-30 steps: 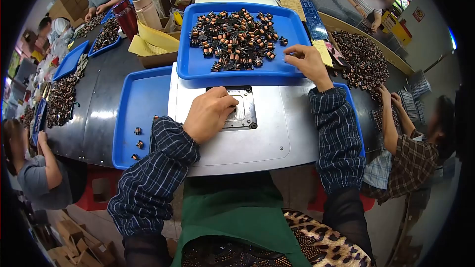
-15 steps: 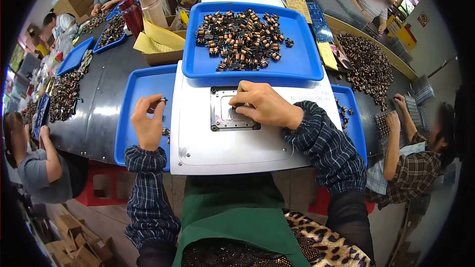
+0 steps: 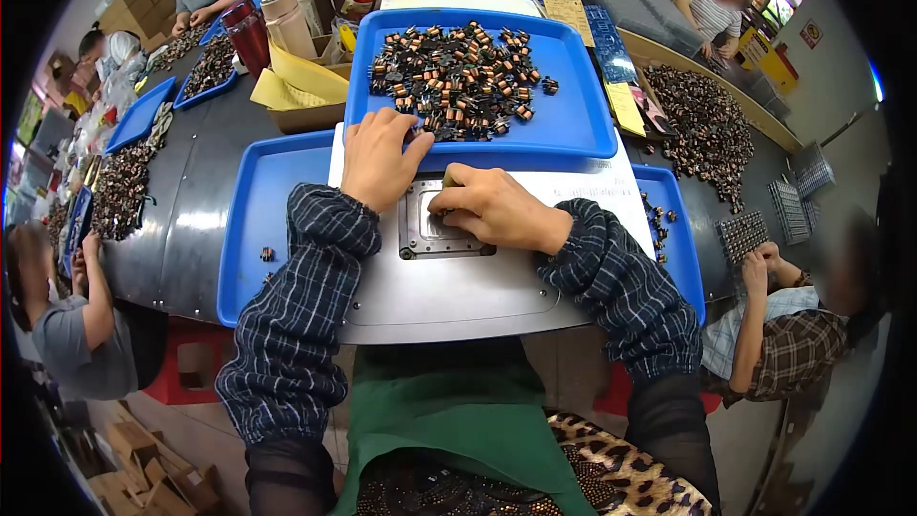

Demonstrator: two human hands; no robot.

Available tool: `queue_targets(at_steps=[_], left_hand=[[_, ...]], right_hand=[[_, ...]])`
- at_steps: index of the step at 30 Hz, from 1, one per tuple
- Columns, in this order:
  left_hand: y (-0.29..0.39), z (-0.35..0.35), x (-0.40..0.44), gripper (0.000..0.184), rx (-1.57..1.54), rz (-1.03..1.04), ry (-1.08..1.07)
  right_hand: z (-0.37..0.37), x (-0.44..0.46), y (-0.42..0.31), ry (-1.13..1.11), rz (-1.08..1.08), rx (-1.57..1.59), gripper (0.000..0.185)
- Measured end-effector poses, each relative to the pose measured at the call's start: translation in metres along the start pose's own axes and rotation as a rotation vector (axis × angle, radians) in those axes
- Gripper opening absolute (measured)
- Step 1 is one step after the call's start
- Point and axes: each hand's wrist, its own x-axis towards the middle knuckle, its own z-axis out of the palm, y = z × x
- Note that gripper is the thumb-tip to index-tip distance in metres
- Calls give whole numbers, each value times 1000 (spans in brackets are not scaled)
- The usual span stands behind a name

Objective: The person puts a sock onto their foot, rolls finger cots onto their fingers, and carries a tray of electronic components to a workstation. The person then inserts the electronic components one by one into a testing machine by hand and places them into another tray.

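My left hand [image 3: 384, 161] reaches over the near rim of the blue tray [image 3: 597, 119], thumb and fingers apart beside a heap of small copper-wound coils [image 3: 468, 76] with black bases. I see nothing held in it. Over the square metal fixture [image 3: 447, 250], my right hand [image 3: 501, 212] is closed in a pinch. Its fingertips meet low at the middle of the fixture, and whatever they grip is hidden. The fixture is set in a pale metal plate [image 3: 458, 301] in front of me.
A second blue tray [image 3: 234, 258] with a few coils [image 3: 267, 254] lies at left, and another blue tray [image 3: 690, 268] at right. Yellow paper [image 3: 301, 81] and a red flask [image 3: 248, 38] stand back left. Loose coils [image 3: 702, 124] are heaped at right. Several co-workers sit around.
My left hand has moved from above the left tray, where it held a small coil, up and right to the heaped tray. My right hand stays at the fixture, still pinched.
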Motion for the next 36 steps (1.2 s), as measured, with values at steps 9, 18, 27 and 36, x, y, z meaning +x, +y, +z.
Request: queue_targets(at_steps=[9,18,27,36], left_hand=[[1,2,1,14,-365,-164,2],[2,2,-7,24,-171,-45,10],[8,-3,-13,23,-168,28,6],[9,-4,-13,23,-351,-22,31]], right_hand=[[-49,-5,33,414,456,1291,15],[-56,-14,89,525,491,-29,28],[-48,-10,88,443,614,-301,24],[-47,-8,37,505,417,217,12]])
